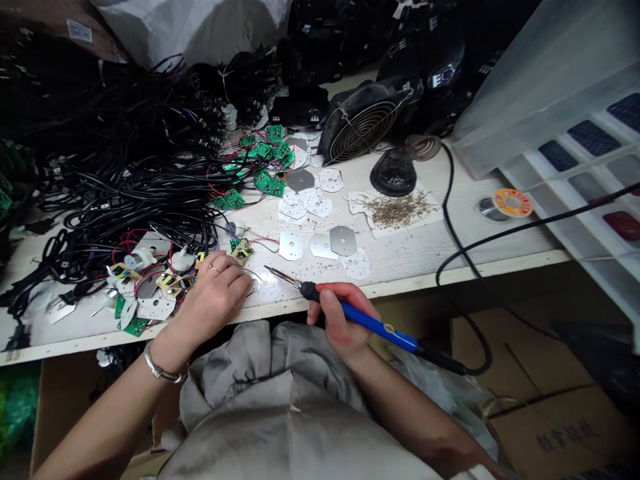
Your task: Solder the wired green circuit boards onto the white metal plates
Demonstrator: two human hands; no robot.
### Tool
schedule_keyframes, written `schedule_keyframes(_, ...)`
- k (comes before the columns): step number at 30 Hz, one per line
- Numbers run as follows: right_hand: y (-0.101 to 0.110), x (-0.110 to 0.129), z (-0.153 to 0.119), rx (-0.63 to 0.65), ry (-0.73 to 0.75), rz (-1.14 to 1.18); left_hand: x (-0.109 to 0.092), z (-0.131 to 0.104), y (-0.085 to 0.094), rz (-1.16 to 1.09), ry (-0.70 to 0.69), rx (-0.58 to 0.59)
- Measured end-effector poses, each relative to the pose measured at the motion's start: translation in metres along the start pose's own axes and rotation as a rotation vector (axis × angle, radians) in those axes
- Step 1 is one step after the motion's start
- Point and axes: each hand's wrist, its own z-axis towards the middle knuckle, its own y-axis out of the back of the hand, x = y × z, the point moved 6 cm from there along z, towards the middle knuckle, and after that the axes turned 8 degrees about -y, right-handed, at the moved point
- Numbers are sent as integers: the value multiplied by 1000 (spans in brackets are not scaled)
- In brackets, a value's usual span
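My right hand (pixel 345 320) is wrapped round a blue soldering iron (pixel 375 325). Its bare tip points left, just above a white round plate (pixel 267 285) near the bench's front edge. My left hand (pixel 217 293) rests at the left of that plate, fingers curled and pressed together. What they hold, if anything, is hidden beneath them. Right beyond those fingers lies a small yellow-and-green circuit board (pixel 241 250) with thin wires. A thin dark wire runs from near the left fingertips toward the white plate.
Piled black cables (pixel 165 167) and green circuit boards (pixel 270 180) cover the left side. Metal plates (pixel 291 246) lie mid-bench. Farther back stand a fan (pixel 365 123) and an iron stand (pixel 393 172). A solder spool (pixel 510 203) sits right, with the iron's black cord (pixel 453 227) looping nearby.
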Motion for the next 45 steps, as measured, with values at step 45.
schedule_keyframes(45, -16, 21, 1, 193, 298, -406, -7, 4, 4, -93, 68, -55)
